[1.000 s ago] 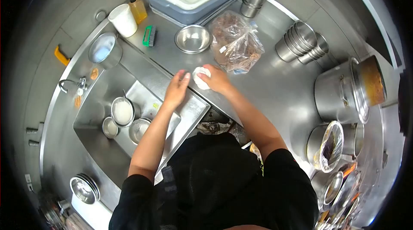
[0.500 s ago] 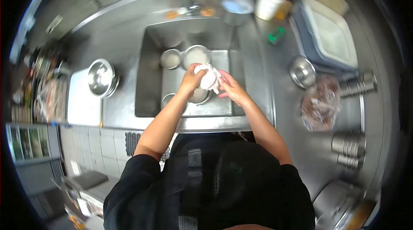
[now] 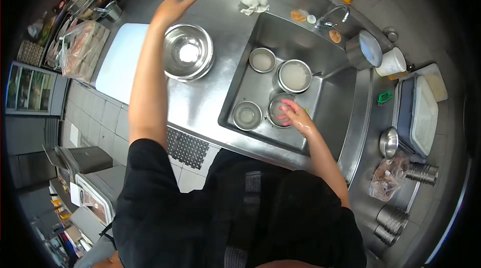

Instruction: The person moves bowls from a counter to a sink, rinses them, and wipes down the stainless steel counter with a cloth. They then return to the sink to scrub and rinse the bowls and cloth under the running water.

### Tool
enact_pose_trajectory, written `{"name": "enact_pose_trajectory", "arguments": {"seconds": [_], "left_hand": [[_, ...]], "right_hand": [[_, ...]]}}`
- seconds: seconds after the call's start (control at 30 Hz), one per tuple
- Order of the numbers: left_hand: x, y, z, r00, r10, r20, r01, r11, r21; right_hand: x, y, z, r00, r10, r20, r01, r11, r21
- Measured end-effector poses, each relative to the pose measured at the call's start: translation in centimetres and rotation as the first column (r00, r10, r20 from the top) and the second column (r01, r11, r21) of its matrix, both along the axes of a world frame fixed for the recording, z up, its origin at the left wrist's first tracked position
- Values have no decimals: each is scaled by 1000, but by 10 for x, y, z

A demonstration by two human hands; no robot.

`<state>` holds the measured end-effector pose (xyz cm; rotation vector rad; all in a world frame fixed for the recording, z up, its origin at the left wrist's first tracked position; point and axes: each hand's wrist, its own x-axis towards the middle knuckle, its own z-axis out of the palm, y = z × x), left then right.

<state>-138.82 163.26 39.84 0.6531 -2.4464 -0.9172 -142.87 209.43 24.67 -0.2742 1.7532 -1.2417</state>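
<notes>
My left hand (image 3: pixel 175 8) is stretched out over the steel counter, thumb apart from the fingers and nothing in it. Just below it on the counter sits a stack of shiny metal bowls (image 3: pixel 189 51). A crumpled white cloth (image 3: pixel 253 1) lies at the back of the counter, by the sink's far left corner. Over the sink (image 3: pixel 325 132) my wet right hand (image 3: pixel 296 116) hangs empty with loosely bent fingers, partly covering a round metal container (image 3: pixel 275 110). Nearby in the sink are a pot of cloudy liquid (image 3: pixel 294 76) and two smaller metal bowls, one upper left (image 3: pixel 262 60) and one lower left (image 3: pixel 247 115).
A white cutting board (image 3: pixel 123 62) and bagged goods (image 3: pixel 82 50) are at the left. Behind the sink stands a faucet (image 3: pixel 333 16). Along the right are a metal pot (image 3: pixel 362 50), a white bucket (image 3: pixel 392 61), a green brush (image 3: pixel 384 97), a plastic bin (image 3: pixel 418 112) and stacked metal containers (image 3: pixel 393 219).
The white cloth has left both hands and now lies on the counter behind the sink. My left hand has moved left towards the bowls, and the view has turned left.
</notes>
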Motion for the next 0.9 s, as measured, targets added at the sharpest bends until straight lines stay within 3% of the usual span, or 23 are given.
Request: {"name": "enact_pose_trajectory", "arguments": {"seconds": [0.03,0.07,0.1,0.13,0.17,0.23,0.27,0.43,0.57,0.6,0.63,0.67,0.7,0.77,0.8,0.87,0.9], "left_hand": [[25,-31,-22,994,17,111,-16,1000,-14],[50,-42,-35,968,23,250,-43,996,76],[68,-74,-80,933,34,358,-51,998,37],[86,-51,-64,853,-62,518,-102,954,282],[100,-24,-51,856,-122,503,-113,905,411],[112,-29,-87,908,-64,415,-199,804,561],[116,-25,-96,946,-64,318,-161,758,632],[110,4,-116,941,-126,313,-209,510,834],[100,21,-153,955,-204,218,-181,184,966],[90,42,-164,986,-121,112,-112,7,994],[88,54,-168,983,-168,79,-98,-110,989],[82,69,-182,991,-129,24,-65,-317,946],[73,87,-201,979,-120,-163,91,-460,883],[51,134,-209,939,-92,-331,181,-685,705],[39,162,-206,919,-46,-391,231,-741,630],[21,214,-208,888,59,-455,291,-840,459],[16,241,-195,891,109,-441,289,-885,365]], "right_hand": [[2,-14,10,999,31,-7,-31,1000,-6],[3,-28,19,998,62,-17,-62,998,-10],[2,-46,22,994,105,-35,-107,992,-60],[3,-69,25,988,144,-56,-149,983,-108],[4,-95,33,977,198,-81,-206,974,-99],[9,-144,47,969,232,-89,-242,962,-128],[10,-167,44,967,241,-83,-250,962,-114],[5,-226,31,998,-54,-35,44,969,-244],[2,-196,53,984,-113,-139,72,960,-269],[0,-187,56,944,-108,-312,36,973,-228],[-2,-178,61,873,-95,-478,10,984,-178],[-2,-169,72,814,-128,-566,5,977,-214],[-2,-161,84,806,-144,-574,24,977,-213],[0,-143,112,450,-129,-883,38,991,-126],[2,-134,127,484,-112,-868,63,994,-94],[2,-119,139,286,-80,-955,80,995,-59],[2,-111,149,257,-36,-966,79,997,-17]]}}
